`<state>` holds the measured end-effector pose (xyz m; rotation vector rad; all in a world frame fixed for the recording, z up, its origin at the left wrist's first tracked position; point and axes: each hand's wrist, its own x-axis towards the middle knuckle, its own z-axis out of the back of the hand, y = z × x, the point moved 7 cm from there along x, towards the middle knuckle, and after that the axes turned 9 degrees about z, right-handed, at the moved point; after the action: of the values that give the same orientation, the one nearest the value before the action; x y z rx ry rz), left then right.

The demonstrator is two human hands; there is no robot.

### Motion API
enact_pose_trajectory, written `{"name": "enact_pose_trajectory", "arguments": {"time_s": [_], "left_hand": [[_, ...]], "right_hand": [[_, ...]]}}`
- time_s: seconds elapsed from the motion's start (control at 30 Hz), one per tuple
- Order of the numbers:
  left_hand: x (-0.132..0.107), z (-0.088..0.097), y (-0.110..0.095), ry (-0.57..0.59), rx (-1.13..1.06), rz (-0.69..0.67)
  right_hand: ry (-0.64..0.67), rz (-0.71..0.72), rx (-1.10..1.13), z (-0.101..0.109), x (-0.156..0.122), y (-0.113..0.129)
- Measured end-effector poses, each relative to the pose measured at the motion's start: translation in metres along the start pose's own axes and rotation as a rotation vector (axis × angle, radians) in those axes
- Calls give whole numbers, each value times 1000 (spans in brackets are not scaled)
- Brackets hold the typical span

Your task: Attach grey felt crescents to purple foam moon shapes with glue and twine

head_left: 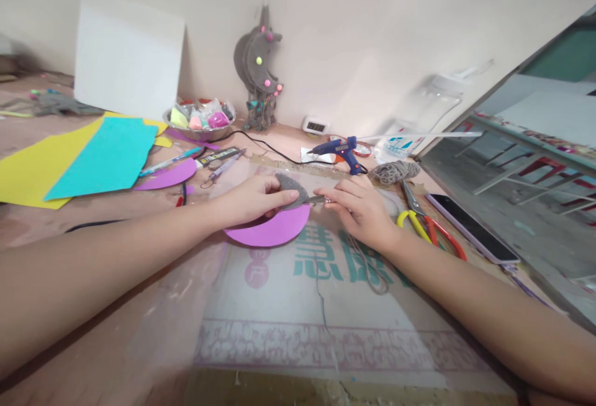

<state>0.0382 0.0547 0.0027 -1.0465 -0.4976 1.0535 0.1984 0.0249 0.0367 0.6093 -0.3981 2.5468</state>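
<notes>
My left hand (254,201) grips a purple crescent-shaped paper piece (274,230), its thumb over a grey yarn-wrapped part (291,187) at the upper end. Just to the right, my right hand (363,207) is closed with its fingertips pinched on a strand of grey yarn (316,199) that leads to the wrapped part. Loose yarn loops (372,269) hang below my right hand onto the printed sheet (279,294). The lower part of the crescent is bare purple.
A blue glue gun (342,148), a grey yarn ball (395,172), scissors (423,216) and a phone (472,226) lie beyond and right. Yellow (28,170) and turquoise sheets (107,157), pens (172,161) and a metal bowl (200,125) sit left. A grey moon ornament (258,61) hangs on the wall.
</notes>
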Motion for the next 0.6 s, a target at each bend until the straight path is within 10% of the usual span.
{"name": "enact_pose_trajectory", "arguments": {"time_s": [0.6], "left_hand": [[0,-1,0,31,-18,8]], "right_hand": [[0,44,-27,-1,1,2]]}}
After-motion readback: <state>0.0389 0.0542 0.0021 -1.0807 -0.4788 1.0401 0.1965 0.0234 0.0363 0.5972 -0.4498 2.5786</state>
